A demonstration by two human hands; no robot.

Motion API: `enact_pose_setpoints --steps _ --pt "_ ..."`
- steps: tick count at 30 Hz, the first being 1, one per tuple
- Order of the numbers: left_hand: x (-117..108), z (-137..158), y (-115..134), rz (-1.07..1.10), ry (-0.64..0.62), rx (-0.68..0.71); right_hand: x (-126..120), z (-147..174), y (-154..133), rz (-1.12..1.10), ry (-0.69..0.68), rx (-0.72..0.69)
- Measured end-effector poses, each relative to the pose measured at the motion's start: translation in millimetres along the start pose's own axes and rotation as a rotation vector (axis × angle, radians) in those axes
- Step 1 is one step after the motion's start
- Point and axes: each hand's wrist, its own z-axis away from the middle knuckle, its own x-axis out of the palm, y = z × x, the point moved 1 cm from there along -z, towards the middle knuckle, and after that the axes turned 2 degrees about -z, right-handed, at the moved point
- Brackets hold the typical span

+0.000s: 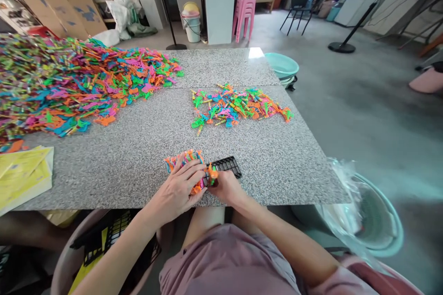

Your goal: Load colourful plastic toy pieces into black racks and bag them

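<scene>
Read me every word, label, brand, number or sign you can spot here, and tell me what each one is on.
No text is readable anywhere.
Yellow sheets: faint marks, too blurred to read.
Colourful pieces under the left hand: no lettering can be made out.
Cardboard: blue patches, no readable words.

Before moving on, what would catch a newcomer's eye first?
Probably the huge heap of small multicoloured plastic pieces on the left of the speckled grey table. Next, the smaller multicoloured plastic pile to its right. Then, near the front edge, the bare left hand over bright plastic pieces, and the bare right hand beside a black plastic grid.
</scene>
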Motion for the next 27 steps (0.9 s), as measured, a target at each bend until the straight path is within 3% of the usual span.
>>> enact_pose_setpoints --steps 10,14,16,18,20,23,27 --pt "1.7 1.1 -3.4 0.010 -0.004 -0.031 11.7 2.0 -9.9 0.136 -0.067 -0.048" --pt "4.5 2.8 -4.7 -0.058 0.021 0.005 -19.1 -16.6 10.6 -0.048 -0.232 -0.237" --pt "5.6 3.3 -5.1 -0.085 0.061 0.012 -51.4 -45.7 30.9 -0.024 -0.145 -0.220" --pt "5.5 3.0 -5.1 -0.110 0.073 0.018 -85.2 -83.3 52.0 0.163 0.146 -0.057" --pt "4.3 2.7 -5.4 -0.132 0.063 0.024 -107.6 -117.7 69.2 0.356 0.307 0.079" --pt "3.8 3.5 -7.2 -0.161 0.054 0.030 -110.3 -139.9 87.7 0.527 0.293 0.073" --pt "7.5 6.1 -10.9 -0.160 0.060 0.042 -84.0 -93.9 107.2 0.546 0.334 -0.085"
